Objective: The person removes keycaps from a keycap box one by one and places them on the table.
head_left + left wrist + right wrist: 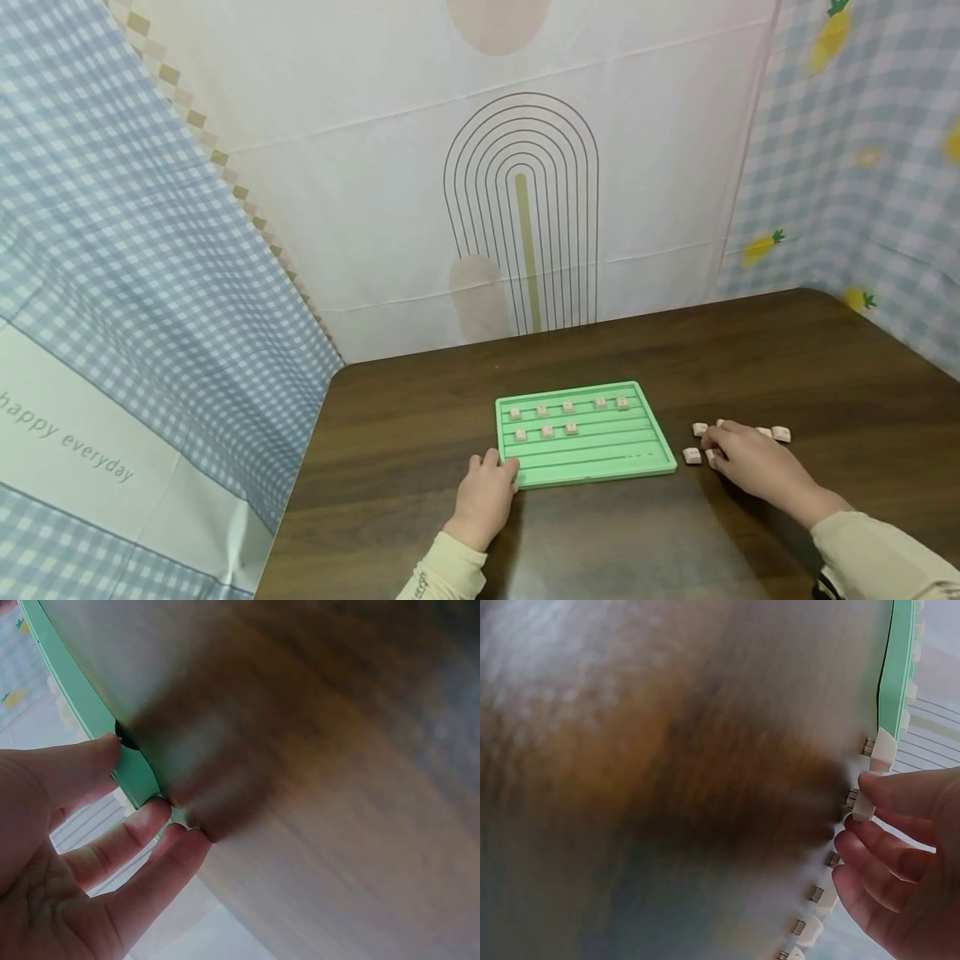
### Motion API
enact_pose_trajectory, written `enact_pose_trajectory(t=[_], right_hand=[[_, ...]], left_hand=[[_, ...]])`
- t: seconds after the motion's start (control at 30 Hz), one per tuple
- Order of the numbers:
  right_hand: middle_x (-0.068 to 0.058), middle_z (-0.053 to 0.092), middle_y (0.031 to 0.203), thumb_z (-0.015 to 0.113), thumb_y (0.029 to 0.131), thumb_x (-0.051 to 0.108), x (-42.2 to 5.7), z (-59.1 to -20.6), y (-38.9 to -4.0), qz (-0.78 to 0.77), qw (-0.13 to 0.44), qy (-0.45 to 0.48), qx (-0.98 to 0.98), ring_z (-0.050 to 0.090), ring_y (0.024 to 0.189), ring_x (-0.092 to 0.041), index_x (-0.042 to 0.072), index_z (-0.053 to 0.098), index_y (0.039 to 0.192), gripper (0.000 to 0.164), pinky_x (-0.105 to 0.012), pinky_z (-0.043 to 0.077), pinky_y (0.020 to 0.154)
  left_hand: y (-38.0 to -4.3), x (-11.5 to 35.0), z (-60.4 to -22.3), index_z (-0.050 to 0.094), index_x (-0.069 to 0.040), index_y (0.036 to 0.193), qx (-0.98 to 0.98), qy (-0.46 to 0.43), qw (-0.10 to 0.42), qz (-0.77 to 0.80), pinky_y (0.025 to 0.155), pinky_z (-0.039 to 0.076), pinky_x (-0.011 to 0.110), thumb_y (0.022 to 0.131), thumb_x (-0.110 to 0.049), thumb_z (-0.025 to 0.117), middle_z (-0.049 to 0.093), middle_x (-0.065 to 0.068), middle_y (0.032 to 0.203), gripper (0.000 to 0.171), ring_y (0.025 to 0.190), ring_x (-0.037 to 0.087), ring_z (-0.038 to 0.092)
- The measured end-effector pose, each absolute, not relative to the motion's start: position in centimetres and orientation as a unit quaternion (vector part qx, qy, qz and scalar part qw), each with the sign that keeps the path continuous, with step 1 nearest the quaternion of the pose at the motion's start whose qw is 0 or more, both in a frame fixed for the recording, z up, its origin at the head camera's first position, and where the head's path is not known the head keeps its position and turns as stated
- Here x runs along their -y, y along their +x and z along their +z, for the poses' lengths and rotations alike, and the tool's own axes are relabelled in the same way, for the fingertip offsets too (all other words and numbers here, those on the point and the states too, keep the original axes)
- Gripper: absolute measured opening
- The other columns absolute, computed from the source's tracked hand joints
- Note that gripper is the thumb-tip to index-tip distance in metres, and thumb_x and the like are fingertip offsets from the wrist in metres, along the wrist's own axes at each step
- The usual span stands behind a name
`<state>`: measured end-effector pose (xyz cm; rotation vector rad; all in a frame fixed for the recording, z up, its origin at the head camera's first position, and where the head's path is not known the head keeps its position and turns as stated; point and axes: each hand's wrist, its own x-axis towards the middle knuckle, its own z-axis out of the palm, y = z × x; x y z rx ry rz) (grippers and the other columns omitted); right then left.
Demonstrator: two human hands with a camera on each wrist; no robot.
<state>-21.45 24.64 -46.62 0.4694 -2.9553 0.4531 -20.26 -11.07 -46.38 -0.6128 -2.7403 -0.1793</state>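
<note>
Right fingers (904, 789) pinch 1 keycap (863, 807), left fingers (120, 841) a tray (611, 437); curtains (142, 217) flank dark wood (600, 542).

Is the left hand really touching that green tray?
Touching. The left wrist view shows the left hand with its thumb against the edge of the green tray.

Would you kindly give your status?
Left hand gripping green tray, near-left corner. Right hand pinching pale piece. Loose pieces between right hand and tray.

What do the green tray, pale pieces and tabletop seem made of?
Green tray: likely plastic, matte; uniform colour, rounded corners. Pale pieces: probably plastic, smooth; moulded-looking edges. Tabletop: wood or wood-look laminate, slight sheen; brown grain, soft glare.
</note>
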Motion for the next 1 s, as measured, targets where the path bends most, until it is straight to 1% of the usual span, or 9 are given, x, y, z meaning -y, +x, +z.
enact_pose_trajectory(t=[0.1, 0.2, 0.3, 0.4, 0.53, 0.67, 0.77, 0.9, 1.0], right_hand=[[-0.008, 0.063, 0.088, 0.067, 0.077, 0.010, -24.9, -46.4, -21.4, 0.141, 0.041, 0.153, 0.977, 0.061, 0.075, -0.023, 0.006, 0.066, 0.092, 0.016, -0.041, 0.051, 0.057], [-0.014, 0.065, 0.097, 0.067, 0.077, 0.013, -25.1, -46.0, -21.3, 0.135, 0.032, 0.149, 0.979, 0.062, 0.083, -0.031, 0.004, 0.066, 0.098, 0.023, -0.047, 0.052, 0.062], [-0.015, 0.065, 0.098, 0.068, 0.077, 0.012, -24.8, -45.5, -21.3, 0.143, 0.038, 0.150, 0.978, 0.062, 0.084, -0.031, 0.003, 0.064, 0.100, 0.025, -0.048, 0.052, 0.065], [-0.012, 0.065, 0.096, 0.067, 0.077, 0.010, -23.8, -44.9, -21.8, 0.150, 0.061, 0.156, 0.974, 0.061, 0.083, -0.029, 0.004, 0.064, 0.100, 0.024, -0.045, 0.052, 0.065], [-0.013, 0.064, 0.099, 0.067, 0.079, 0.011, -20.6, -44.6, -23.1, 0.161, 0.086, 0.172, 0.968, 0.060, 0.086, -0.028, 0.005, 0.063, 0.102, 0.024, -0.044, 0.052, 0.065], [-0.015, 0.064, 0.108, 0.066, 0.080, 0.013, -16.0, -45.1, -24.4, 0.174, 0.088, 0.186, 0.963, 0.059, 0.094, -0.031, 0.008, 0.064, 0.103, 0.024, -0.044, 0.053, 0.064], [-0.015, 0.064, 0.110, 0.067, 0.079, 0.015, -12.7, -45.7, -24.9, 0.172, 0.091, 0.201, 0.960, 0.058, 0.097, -0.031, 0.008, 0.063, 0.105, 0.027, -0.043, 0.054, 0.066], [-0.012, 0.063, 0.100, 0.067, 0.080, 0.012, -9.8, -46.1, -25.4, 0.153, 0.134, 0.214, 0.955, 0.057, 0.090, -0.028, 0.006, 0.063, 0.105, 0.026, -0.041, 0.053, 0.067], [-0.011, 0.062, 0.093, 0.066, 0.080, 0.010, -8.8, -46.2, -25.8, 0.140, 0.150, 0.206, 0.957, 0.056, 0.085, -0.028, 0.006, 0.063, 0.099, 0.019, -0.039, 0.052, 0.064]], left_hand=[[-20.3, 11.0, -46.4, 0.058, -0.010, 0.077, 0.961, -0.214, 0.160, -0.067, 0.045, 0.046, 0.027, 0.076, -0.014, 0.070, 0.057, 0.012, 0.080, 0.014, 0.065, 0.022, 0.045], [-20.2, 10.9, -46.4, 0.057, -0.010, 0.077, 0.962, -0.215, 0.155, -0.072, 0.046, 0.046, 0.027, 0.076, -0.014, 0.070, 0.057, 0.012, 0.081, 0.014, 0.065, 0.022, 0.045], [-20.2, 10.9, -46.4, 0.057, -0.010, 0.077, 0.962, -0.216, 0.152, -0.071, 0.046, 0.046, 0.027, 0.076, -0.014, 0.070, 0.057, 0.011, 0.081, 0.014, 0.065, 0.022, 0.045], [-20.2, 10.9, -46.4, 0.057, -0.010, 0.077, 0.962, -0.216, 0.155, -0.065, 0.047, 0.046, 0.027, 0.075, -0.014, 0.071, 0.057, 0.011, 0.081, 0.014, 0.065, 0.022, 0.045], [-20.2, 11.0, -46.2, 0.057, -0.010, 0.076, 0.960, -0.218, 0.164, -0.059, 0.047, 0.046, 0.026, 0.074, -0.014, 0.072, 0.057, 0.012, 0.079, 0.015, 0.063, 0.022, 0.045], [-20.2, 11.2, -46.2, 0.057, -0.010, 0.075, 0.958, -0.222, 0.171, -0.053, 0.048, 0.046, 0.026, 0.074, -0.013, 0.072, 0.057, 0.012, 0.078, 0.015, 0.062, 0.022, 0.044], [-20.3, 11.3, -46.3, 0.058, -0.010, 0.076, 0.958, -0.224, 0.172, -0.050, 0.050, 0.046, 0.027, 0.074, -0.013, 0.072, 0.058, 0.012, 0.079, 0.014, 0.062, 0.022, 0.044], [-20.2, 11.2, -46.4, 0.057, -0.010, 0.076, 0.959, -0.222, 0.170, -0.047, 0.051, 0.046, 0.027, 0.075, -0.014, 0.071, 0.058, 0.012, 0.080, 0.015, 0.063, 0.022, 0.045], [-20.2, 11.0, -46.4, 0.055, -0.010, 0.075, 0.960, -0.221, 0.164, -0.047, 0.051, 0.046, 0.027, 0.075, -0.015, 0.071, 0.057, 0.011, 0.079, 0.017, 0.064, 0.023, 0.045]])
